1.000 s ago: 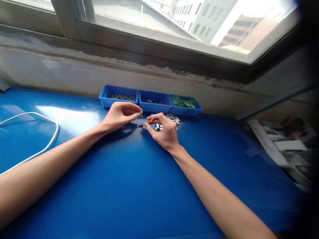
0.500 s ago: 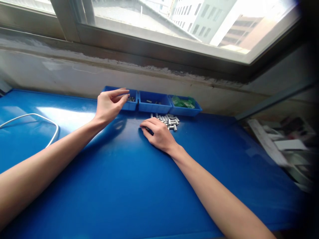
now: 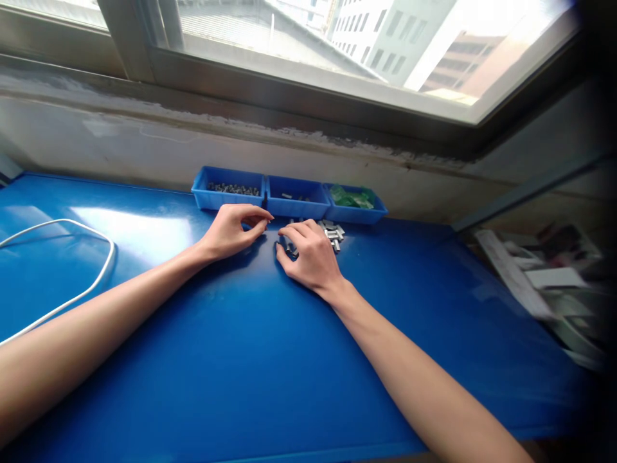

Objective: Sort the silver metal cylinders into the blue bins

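My left hand (image 3: 236, 229) hovers just in front of the bins, thumb and forefinger pinched together. Whatever lies between those fingertips is too small to make out. To its right, my right hand (image 3: 312, 256) is cupped low over the table, thumb and fingers apart. A few metal pieces show in the gap under its palm. Behind and beside this hand lies a loose pile of short silver metal pieces (image 3: 336, 235), partly hidden by it. The left blue bin (image 3: 229, 201), beyond my left hand, contains many small metal parts (image 3: 234, 189).
The middle blue bin (image 3: 299, 209) holds a few small pieces. In the right blue bin (image 3: 359, 215) is green plastic film (image 3: 354, 197). A white cable (image 3: 99, 273) loops over the blue table (image 3: 231, 373) at left. A wall and window stand behind; blurred items lie beyond the right edge.
My left hand has moved from over the left bin down and right, close to my right hand. My right hand has shifted slightly right, its thumb and fingers still apart.
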`<state>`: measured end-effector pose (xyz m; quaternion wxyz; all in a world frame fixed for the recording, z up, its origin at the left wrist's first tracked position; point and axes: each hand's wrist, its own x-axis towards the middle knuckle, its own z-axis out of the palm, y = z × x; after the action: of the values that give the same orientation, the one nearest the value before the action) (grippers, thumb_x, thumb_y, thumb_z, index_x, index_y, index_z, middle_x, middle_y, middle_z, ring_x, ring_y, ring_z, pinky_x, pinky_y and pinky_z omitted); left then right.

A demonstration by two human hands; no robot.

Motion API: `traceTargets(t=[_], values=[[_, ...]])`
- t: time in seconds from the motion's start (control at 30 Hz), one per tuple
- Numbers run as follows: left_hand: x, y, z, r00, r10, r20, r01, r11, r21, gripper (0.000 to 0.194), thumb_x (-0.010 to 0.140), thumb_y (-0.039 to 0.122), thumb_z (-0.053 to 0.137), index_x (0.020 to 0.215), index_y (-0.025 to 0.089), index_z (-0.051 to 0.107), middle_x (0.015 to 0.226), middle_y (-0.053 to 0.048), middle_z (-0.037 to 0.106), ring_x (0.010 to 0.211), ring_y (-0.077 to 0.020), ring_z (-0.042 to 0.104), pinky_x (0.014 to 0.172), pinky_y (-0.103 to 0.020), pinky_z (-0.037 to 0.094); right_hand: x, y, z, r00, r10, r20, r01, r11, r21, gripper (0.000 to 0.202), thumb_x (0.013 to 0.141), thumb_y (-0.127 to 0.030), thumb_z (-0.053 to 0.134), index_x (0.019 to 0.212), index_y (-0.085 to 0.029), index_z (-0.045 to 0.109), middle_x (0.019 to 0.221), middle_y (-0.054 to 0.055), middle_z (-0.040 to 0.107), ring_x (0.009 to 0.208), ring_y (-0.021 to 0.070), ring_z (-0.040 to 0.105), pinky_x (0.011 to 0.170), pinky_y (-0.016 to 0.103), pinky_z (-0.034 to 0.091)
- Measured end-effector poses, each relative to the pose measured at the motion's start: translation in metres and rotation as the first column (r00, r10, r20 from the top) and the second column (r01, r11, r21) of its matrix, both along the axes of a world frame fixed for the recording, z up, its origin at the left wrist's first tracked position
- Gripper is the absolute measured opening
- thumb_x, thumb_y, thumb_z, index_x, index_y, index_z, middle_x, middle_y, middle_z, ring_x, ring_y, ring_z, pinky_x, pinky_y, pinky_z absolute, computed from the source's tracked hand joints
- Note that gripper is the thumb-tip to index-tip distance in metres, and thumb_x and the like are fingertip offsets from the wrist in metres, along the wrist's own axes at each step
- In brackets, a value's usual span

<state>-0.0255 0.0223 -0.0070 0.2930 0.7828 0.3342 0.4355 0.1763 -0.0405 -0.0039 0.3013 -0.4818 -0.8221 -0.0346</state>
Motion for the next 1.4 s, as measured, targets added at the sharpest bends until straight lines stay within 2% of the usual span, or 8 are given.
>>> traceTargets(t=[0.2,0.37,0.63,0.73,0.93,1.07,1.27,1.4], values=[[0.0,0.002,-0.001,1.0,-0.004,-0.003,0.004,1.0,0.009,0.024,0.085,0.025,0.065,0.1,0.013,0.078,0.1,-0.009,0.079,0.082,-0.0202,0.076,0.077,-0.027,0.061,0.002,0.001,-0.003,0.997,0.071,0.033,-0.069,0.997,-0.041,0.027,0.088,-0.011,0.053,0.108,-0.015,0.07,0.106,0.011,0.072,0.097,0.0252,0.067,0.091,0.036,0.053],[0.0,0.002,-0.001,1.0,-0.004,-0.001,0.004,1.0,-0.001,0.023,0.084,0.025,0.065,0.1,0.013,0.078,0.099,-0.009,0.079,0.081,-0.0204,0.076,0.077,-0.027,0.061,0.004,0.005,-0.007,0.992,0.118,-0.042,-0.118,0.993,-0.004,0.02,0.093,-0.014,0.052,0.102,-0.018,0.07,0.103,0.01,0.073,0.094,0.0226,0.069,0.088,0.034,0.054],[0.0,0.002,-0.001,0.999,-0.044,-0.004,0.044,0.999,-0.017,0.025,0.085,0.025,0.065,0.102,0.011,0.078,0.092,-0.009,0.079,0.078,-0.0195,0.075,0.074,-0.027,0.06,0.006,0.007,-0.007,0.964,0.049,-0.261,-0.022,0.994,0.103,0.013,0.097,-0.022,0.056,0.096,-0.021,0.069,0.1,0.007,0.074,0.089,0.0191,0.071,0.085,0.032,0.057],[0.0,0.0,0.001,0.995,-0.101,0.006,0.101,0.993,-0.053,0.028,0.085,0.027,0.067,0.105,0.01,0.077,0.094,-0.01,0.079,0.08,-0.0201,0.075,0.077,-0.027,0.06,0.004,0.006,-0.005,0.954,0.05,-0.297,-0.006,0.989,0.146,0.013,0.097,-0.023,0.056,0.097,-0.022,0.069,0.104,0.007,0.075,0.092,0.0191,0.072,0.087,0.033,0.058],[-0.003,-0.003,0.011,0.944,-0.32,0.078,0.329,0.906,-0.267,0.043,0.085,0.043,0.072,0.12,0.017,0.072,0.105,-0.009,0.078,0.096,-0.0235,0.075,0.086,-0.031,0.06,0.001,0.0,-0.004,0.964,0.144,-0.223,-0.119,0.985,0.123,0.017,0.099,-0.022,0.054,0.104,-0.025,0.071,0.113,0.008,0.074,0.108,0.0208,0.069,0.098,0.038,0.057],[-0.008,0.0,0.015,0.949,-0.294,0.116,0.317,0.874,-0.368,0.044,0.079,0.053,0.076,0.106,0.017,0.078,0.107,-0.01,0.078,0.099,-0.0268,0.075,0.091,-0.035,0.061,-0.001,-0.003,-0.004,0.972,0.178,-0.155,-0.162,0.981,0.108,0.02,0.1,-0.022,0.052,0.109,-0.025,0.07,0.119,0.009,0.072,0.112,0.0213,0.068,0.101,0.038,0.056],[-0.01,0.003,0.014,0.944,-0.303,0.129,0.329,0.851,-0.409,0.046,0.074,0.053,0.081,0.101,0.016,0.079,0.1,-0.01,0.079,0.095,-0.0285,0.076,0.09,-0.039,0.062,0.001,-0.004,-0.003,0.971,0.214,-0.108,-0.195,0.967,0.165,0.017,0.099,-0.02,0.054,0.11,-0.023,0.067,0.122,0.011,0.069,0.113,0.0205,0.068,0.1,0.036,0.056],[-0.008,0.006,0.01,0.954,-0.252,0.163,0.298,0.859,-0.416,0.042,0.074,0.05,0.082,0.099,0.016,0.079,0.096,-0.01,0.08,0.092,-0.0267,0.076,0.088,-0.036,0.063,0.001,-0.003,-0.003,0.982,0.153,-0.11,-0.135,0.978,0.16,0.012,0.098,-0.025,0.058,0.105,-0.023,0.067,0.118,0.011,0.071,0.11,0.0224,0.068,0.097,0.038,0.056]])
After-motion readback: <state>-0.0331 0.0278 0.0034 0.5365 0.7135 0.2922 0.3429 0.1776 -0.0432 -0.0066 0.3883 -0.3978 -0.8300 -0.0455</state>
